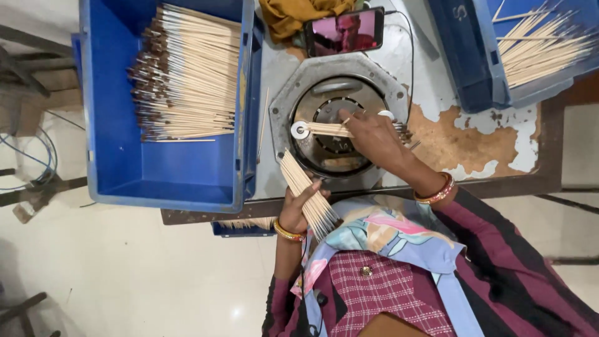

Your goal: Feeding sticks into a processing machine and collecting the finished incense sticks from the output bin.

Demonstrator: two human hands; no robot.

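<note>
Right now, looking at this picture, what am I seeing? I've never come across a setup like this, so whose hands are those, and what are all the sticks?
This is one picture, taken by a camera worn on a person's head and looking down at their own two bare hands. No robot is involved. The left hand grips a bundle of thin pale sticks. The right hand reaches over a round metal machine set into the table, its fingers on a few sticks laid across the middle. To the left, a blue crate holds a pile of sticks with dark tips. Another blue crate at upper right holds plain sticks. A phone leans behind the machine, its screen lit, beside a yellow cloth.
</note>
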